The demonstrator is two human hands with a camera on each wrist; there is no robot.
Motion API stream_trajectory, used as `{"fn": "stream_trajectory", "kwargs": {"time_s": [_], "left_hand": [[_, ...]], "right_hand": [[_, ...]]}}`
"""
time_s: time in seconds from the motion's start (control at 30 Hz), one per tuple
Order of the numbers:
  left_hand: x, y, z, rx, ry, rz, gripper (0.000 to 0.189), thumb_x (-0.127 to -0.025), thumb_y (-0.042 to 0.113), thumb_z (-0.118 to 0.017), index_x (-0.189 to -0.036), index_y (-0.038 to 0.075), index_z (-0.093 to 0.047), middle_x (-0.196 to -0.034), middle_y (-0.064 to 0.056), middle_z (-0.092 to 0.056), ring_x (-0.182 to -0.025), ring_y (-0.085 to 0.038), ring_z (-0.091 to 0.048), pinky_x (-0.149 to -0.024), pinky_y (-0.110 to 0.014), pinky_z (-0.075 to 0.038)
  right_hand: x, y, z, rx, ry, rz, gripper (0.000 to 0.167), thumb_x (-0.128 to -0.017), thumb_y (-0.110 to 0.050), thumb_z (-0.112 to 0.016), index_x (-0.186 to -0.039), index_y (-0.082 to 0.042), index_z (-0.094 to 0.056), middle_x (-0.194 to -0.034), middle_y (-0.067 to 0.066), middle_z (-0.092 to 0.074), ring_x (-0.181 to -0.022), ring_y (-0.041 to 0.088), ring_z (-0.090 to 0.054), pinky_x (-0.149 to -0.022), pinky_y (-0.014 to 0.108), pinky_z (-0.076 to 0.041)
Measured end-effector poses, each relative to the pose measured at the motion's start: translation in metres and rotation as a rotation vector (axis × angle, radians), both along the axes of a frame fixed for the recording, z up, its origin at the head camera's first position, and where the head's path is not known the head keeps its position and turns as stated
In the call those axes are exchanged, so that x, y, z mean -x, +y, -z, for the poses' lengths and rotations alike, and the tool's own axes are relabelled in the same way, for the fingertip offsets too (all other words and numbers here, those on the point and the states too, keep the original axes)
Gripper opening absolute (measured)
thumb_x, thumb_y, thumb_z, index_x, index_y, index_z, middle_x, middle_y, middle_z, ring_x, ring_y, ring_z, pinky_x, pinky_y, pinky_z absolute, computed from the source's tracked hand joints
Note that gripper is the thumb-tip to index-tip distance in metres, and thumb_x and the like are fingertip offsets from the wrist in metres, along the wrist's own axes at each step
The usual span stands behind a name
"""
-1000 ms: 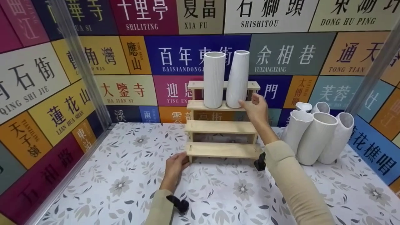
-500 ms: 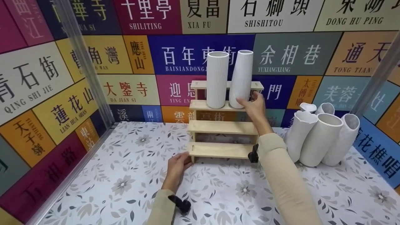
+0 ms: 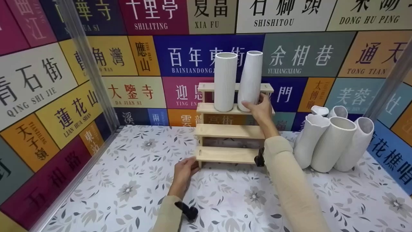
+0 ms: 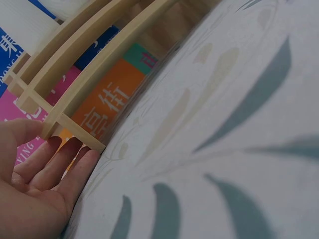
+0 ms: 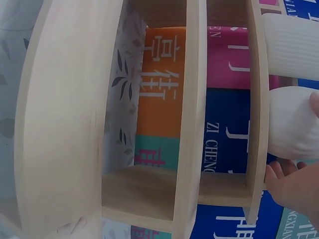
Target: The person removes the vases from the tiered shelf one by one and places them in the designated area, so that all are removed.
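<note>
A stepped wooden display rack (image 3: 230, 130) stands on the floral tabletop. On its second-highest step are two white vases, a straight ribbed vase (image 3: 225, 85) on the left and a smooth tapered vase (image 3: 251, 75) on the right. My right hand (image 3: 263, 112) holds the tapered vase low down, thumb across its front and fingers round its right side; in the right wrist view its base (image 5: 291, 127) is right at the step's edge. Down at the front left corner, my left hand (image 3: 184, 172) grips the end of the lowest step (image 4: 107, 52), thumb at the board and fingers by the leg.
Several white vases (image 3: 333, 145) with varied rims stand in a cluster on the table (image 3: 135, 190) to the right. Behind and at the sides rise walls (image 3: 206, 19) of coloured sign panels, with clear corner posts (image 3: 88, 64).
My right fingers have come in from beside the tapered vase and closed round its lower part. The left hand stays at the rack's corner. The head view has shifted slightly.
</note>
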State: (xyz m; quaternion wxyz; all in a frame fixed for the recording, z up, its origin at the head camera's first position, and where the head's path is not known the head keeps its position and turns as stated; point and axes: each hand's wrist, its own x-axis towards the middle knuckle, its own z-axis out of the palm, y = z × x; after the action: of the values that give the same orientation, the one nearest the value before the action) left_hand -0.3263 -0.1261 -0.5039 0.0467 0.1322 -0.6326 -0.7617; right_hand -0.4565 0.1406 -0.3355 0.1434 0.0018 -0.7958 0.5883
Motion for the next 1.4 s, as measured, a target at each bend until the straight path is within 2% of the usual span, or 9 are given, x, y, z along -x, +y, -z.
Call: {"fn": "stream_trajectory", "kwargs": {"time_s": [0.2, 0.5, 0.77, 0.93, 1.1, 1.4], "left_hand": [[0.002, 0.001, -0.002, 0.015, -0.049, -0.006, 0.036, -0.101, 0.024, -0.059, -0.126, -0.001, -0.065, -0.123, -0.02, -0.069, -0.114, -0.028, -0.069, -0.095, -0.031, -0.062], [0.004, 0.001, -0.001, -0.021, -0.046, 0.001, 0.034, -0.101, 0.022, -0.058, -0.125, -0.001, -0.065, -0.121, -0.02, -0.07, -0.111, -0.025, -0.07, -0.095, -0.031, -0.062], [0.003, 0.003, 0.001, -0.027, -0.025, 0.008, 0.034, -0.101, 0.02, -0.059, -0.125, -0.003, -0.064, -0.12, -0.023, -0.069, -0.11, -0.028, -0.07, -0.095, -0.032, -0.062], [0.003, 0.006, 0.001, -0.036, 0.003, 0.018, 0.035, -0.101, 0.018, -0.057, -0.126, -0.007, -0.062, -0.122, -0.026, -0.068, -0.114, -0.032, -0.068, -0.097, -0.035, -0.061], [0.004, 0.007, 0.0, -0.026, -0.008, 0.017, 0.035, -0.102, 0.019, -0.057, -0.127, -0.005, -0.062, -0.122, -0.024, -0.068, -0.114, -0.03, -0.069, -0.096, -0.034, -0.061], [0.003, -0.002, 0.002, -0.053, 0.004, 0.004, 0.037, -0.101, 0.017, -0.058, -0.128, -0.008, -0.06, -0.121, -0.027, -0.068, -0.113, -0.033, -0.069, -0.095, -0.033, -0.062]], "right_hand": [[0.002, -0.001, -0.001, -0.038, -0.006, 0.016, 0.084, -0.089, -0.03, -0.077, -0.155, -0.009, -0.029, -0.155, 0.015, -0.043, -0.142, 0.03, -0.044, -0.12, 0.042, -0.042], [0.001, -0.001, -0.001, -0.025, -0.013, 0.032, 0.085, -0.088, -0.03, -0.077, -0.154, -0.009, -0.028, -0.155, 0.014, -0.042, -0.143, 0.029, -0.043, -0.119, 0.041, -0.043], [0.001, 0.001, 0.001, -0.028, 0.009, 0.026, 0.087, -0.088, -0.028, -0.077, -0.156, -0.01, -0.025, -0.157, 0.014, -0.04, -0.144, 0.03, -0.042, -0.12, 0.042, -0.042], [0.001, 0.003, 0.001, -0.045, 0.059, 0.083, 0.086, -0.082, -0.026, -0.083, -0.151, -0.008, -0.034, -0.151, 0.016, -0.046, -0.14, 0.032, -0.046, -0.119, 0.043, -0.043], [-0.003, 0.003, 0.001, -0.057, 0.08, 0.145, 0.086, -0.079, -0.027, -0.085, -0.148, -0.009, -0.038, -0.15, 0.014, -0.045, -0.139, 0.03, -0.047, -0.119, 0.042, -0.043], [-0.011, 0.002, 0.006, -0.043, 0.101, 0.162, 0.089, -0.076, -0.027, -0.087, -0.148, -0.008, -0.039, -0.146, 0.016, -0.05, -0.134, 0.031, -0.051, -0.114, 0.043, -0.047]]}}
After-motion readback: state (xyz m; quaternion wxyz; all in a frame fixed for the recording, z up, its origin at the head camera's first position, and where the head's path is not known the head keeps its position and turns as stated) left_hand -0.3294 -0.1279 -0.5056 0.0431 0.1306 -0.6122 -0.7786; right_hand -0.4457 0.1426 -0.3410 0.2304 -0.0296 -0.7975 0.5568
